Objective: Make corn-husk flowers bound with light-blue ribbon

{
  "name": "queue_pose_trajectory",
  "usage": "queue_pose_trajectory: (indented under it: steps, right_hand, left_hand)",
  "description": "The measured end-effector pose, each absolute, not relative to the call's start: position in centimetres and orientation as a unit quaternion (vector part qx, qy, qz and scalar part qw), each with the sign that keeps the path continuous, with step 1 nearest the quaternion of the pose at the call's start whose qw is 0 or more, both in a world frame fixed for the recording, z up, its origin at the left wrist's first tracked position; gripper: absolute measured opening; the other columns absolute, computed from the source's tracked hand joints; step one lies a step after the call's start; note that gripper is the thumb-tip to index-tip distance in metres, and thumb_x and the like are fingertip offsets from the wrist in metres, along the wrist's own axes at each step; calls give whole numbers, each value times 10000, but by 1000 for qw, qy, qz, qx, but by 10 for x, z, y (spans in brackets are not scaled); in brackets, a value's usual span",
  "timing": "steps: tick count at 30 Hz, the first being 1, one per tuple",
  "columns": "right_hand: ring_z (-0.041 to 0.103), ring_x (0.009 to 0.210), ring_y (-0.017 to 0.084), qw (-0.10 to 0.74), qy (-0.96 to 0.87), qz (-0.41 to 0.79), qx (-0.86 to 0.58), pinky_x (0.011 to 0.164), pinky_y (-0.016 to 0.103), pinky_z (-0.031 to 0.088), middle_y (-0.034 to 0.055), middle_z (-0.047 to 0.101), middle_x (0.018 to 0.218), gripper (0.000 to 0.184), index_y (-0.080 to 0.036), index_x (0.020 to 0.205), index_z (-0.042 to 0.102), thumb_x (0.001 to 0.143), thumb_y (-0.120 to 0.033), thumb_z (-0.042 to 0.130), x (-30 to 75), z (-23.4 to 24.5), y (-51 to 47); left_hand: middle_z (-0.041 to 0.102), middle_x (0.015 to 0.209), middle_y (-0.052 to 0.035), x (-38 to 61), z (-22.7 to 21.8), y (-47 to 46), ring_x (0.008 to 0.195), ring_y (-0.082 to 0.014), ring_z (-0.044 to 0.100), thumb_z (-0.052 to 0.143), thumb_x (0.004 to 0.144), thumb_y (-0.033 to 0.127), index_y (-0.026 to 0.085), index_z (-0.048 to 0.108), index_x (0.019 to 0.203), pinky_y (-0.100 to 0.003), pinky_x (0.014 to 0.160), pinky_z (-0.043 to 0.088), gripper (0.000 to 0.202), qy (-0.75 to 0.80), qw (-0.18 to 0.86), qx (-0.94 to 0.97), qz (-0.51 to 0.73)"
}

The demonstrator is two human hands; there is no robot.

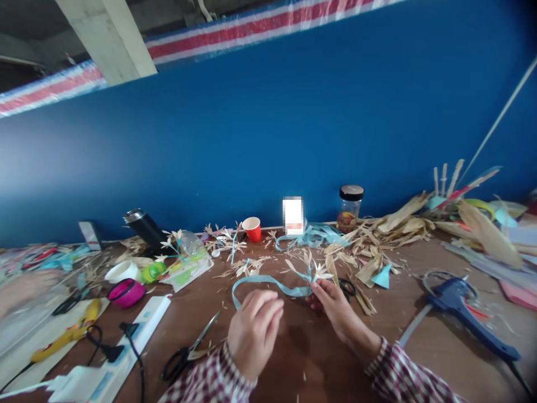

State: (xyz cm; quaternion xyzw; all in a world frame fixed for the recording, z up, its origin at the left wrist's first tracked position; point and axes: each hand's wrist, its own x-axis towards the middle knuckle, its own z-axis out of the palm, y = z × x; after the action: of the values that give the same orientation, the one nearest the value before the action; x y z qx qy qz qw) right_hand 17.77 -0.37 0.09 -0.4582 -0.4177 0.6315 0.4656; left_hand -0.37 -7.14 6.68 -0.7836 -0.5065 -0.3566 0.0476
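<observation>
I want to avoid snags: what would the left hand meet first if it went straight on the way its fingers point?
Most likely the light blue ribbon, where it runs toward the right hand. Depth is unclear, so the left hand might pass over or under it.

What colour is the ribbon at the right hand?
The ribbon is light blue, best seen in the head view.
</observation>
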Motion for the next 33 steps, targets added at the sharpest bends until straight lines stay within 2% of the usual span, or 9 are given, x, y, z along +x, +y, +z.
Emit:
queue_pose_trajectory:
  steps: [5,7,9,11,13,18,22,30,33]
  right_hand:
    - [469,513,98,462,-441,641,-426,488,210,388,-23,533,592,344,-171,718,557,662,-499,645,181,9,-5]
    - [431,494,84,474,-447,633,-418,462,198,355,-32,508,579,325,-165,724,567,671,-474,650,182,10,-4]
    - [406,478,76,477,-441,634,-420,431,189,309,-37,495,571,313,-162,741,573,682,-461,646,184,9,-4]
    - [387,460,73,471,-435,638,-425,407,187,272,-42,481,553,319,-162,746,574,679,-466,646,184,8,-3]
    - [371,442,72,464,-441,637,-429,396,190,256,-48,463,528,336,-162,728,571,662,-481,653,184,7,-3]
    - [376,442,78,454,-459,622,-443,403,199,279,-45,459,519,375,-164,710,574,631,-521,660,181,6,-3]
    - [385,446,76,450,-465,619,-445,415,198,301,-43,467,512,365,-163,687,581,624,-510,671,181,5,-3]
    - [412,417,85,426,-459,624,-468,394,203,296,-39,496,489,373,-162,705,609,617,-520,665,181,5,-4]
    - [410,429,85,428,-463,620,-466,404,206,301,-37,500,500,362,-161,697,614,618,-510,670,181,6,-4]
  left_hand:
    - [631,1067,-84,20,48,-25,995,-198,571,430,859,187,192,652,989,-352,888,454,257,-516,-120,-781,-331]
    - [671,918,-72,30,42,-15,894,-189,607,436,856,218,184,674,921,-313,814,484,249,-510,-191,-766,-341]
    - [681,813,-64,37,38,-11,759,-183,628,446,850,269,178,685,886,-282,678,511,258,-536,-252,-726,-349]
    - [690,812,-63,39,34,-10,628,-168,622,473,829,307,174,688,900,-254,529,496,263,-565,-307,-680,-352]
    - [698,824,-61,39,31,-11,532,-143,595,520,790,314,173,697,884,-231,443,454,244,-582,-345,-646,-353]
    - [661,613,-35,36,33,-11,439,-109,536,585,719,294,144,690,675,-215,433,416,189,-605,-371,-608,-358]
    - [607,528,-5,37,30,-12,391,-89,499,589,711,315,131,680,685,-196,385,403,207,-608,-417,-578,-351]
    - [566,511,10,38,18,-12,414,-82,490,597,711,311,120,666,692,-196,401,437,204,-617,-451,-530,-368]
    - [563,503,12,39,20,-13,395,-78,470,589,715,309,118,673,709,-193,386,411,209,-620,-447,-529,-370]
